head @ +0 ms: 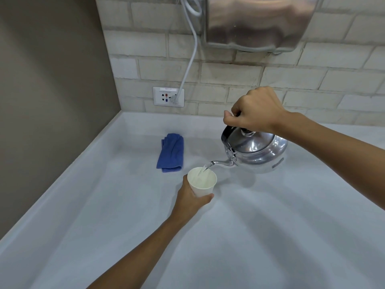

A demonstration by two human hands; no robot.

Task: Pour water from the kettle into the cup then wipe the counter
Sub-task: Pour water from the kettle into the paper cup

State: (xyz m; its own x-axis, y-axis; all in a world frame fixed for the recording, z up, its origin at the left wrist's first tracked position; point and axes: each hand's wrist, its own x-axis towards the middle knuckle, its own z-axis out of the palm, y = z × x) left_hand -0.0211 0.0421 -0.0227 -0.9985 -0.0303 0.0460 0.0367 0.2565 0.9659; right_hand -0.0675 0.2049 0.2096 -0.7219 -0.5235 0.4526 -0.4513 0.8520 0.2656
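Note:
A shiny metal kettle [257, 150] hangs tilted to the left above the white counter [270, 226], its thin spout over a white paper cup [203, 183]. A stream of water runs from the spout into the cup. My right hand [257, 110] is closed around the kettle's dark top handle. My left hand [190, 198] wraps the lower part of the cup from the left and front. A folded blue cloth [171, 152] lies flat on the counter, behind and left of the cup.
A brick-pattern wall rises behind the counter, with a socket plate [168, 97] and a white cable [190, 59] plugged into it. A steel wall-mounted appliance [260, 21] hangs above the kettle. A grey side wall [52, 101] closes off the left.

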